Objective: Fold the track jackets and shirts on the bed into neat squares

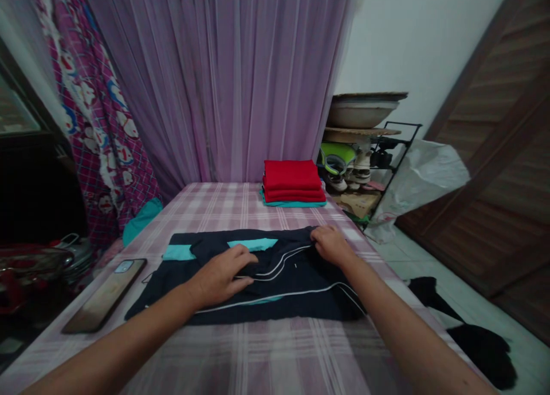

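Garment [309,306] may bunch if your right hand [330,245], pinching far edge, tugs; left hand [226,274] half-curled, hold unclear.

My one view, worn on the head, facing forward and down, left hand [223,274] and right hand [332,245] near, curtain [258,79] farther off ahead

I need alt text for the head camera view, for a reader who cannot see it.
The left hand and right hand touch a white-trimmed dark garment laid on a checked cloth. A phone lies at left; a stack of folded, mostly red fabric sits beyond.
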Demonstrator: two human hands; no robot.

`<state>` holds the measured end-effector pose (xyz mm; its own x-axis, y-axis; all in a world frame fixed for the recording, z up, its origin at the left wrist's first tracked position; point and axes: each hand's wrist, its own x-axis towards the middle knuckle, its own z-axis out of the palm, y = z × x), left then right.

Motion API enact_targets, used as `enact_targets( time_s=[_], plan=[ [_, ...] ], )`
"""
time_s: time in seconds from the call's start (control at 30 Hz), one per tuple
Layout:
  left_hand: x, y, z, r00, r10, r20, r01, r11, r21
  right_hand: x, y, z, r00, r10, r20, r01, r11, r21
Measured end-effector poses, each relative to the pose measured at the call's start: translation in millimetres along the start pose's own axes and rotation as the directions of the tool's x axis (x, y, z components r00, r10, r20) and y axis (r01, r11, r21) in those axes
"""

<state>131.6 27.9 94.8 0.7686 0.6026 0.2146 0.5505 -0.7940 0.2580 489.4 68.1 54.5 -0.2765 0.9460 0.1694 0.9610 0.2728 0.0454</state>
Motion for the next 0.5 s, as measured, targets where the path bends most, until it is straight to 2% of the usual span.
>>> enact_targets(
  time_s=[0.03,0.1,0.2,0.3,0.4,0.5],
  plan=[
    [-4.9,-8.1,-0.6,0.998,-0.056,-0.007,0.056,0.998,0.021,-12.8,2.6,7.3,1.000,0.005,-0.004,-0.005,1.000,0.016],
    [-14.0,-24.1,1.8,0.986,-0.155,0.056,0.149,0.984,0.100,-31.9,4.9,19.0,1.000,0.020,0.005,-0.020,0.998,0.053],
    [-23.5,-38.5,6.4,0.959,-0.226,0.171,0.193,0.962,0.192,-38.0,1.3,22.9,0.999,0.047,-0.024,-0.045,0.995,0.084],
    [-28.6,-34.4,2.4,0.970,-0.184,0.161,0.149,0.967,0.208,-27.4,-9.0,13.9,0.991,0.059,-0.118,-0.050,0.996,0.078],
    [-32.7,-19.7,-9.0,0.973,-0.137,0.186,0.087,0.963,0.254,-18.9,-21.6,7.3,0.978,-0.025,-0.206,0.040,0.997,0.067],
    [-38.9,-11.0,-18.8,0.961,-0.166,0.222,0.086,0.941,0.328,-19.1,-30.3,10.8,0.978,-0.149,-0.146,0.165,0.981,0.104]
  ],
)
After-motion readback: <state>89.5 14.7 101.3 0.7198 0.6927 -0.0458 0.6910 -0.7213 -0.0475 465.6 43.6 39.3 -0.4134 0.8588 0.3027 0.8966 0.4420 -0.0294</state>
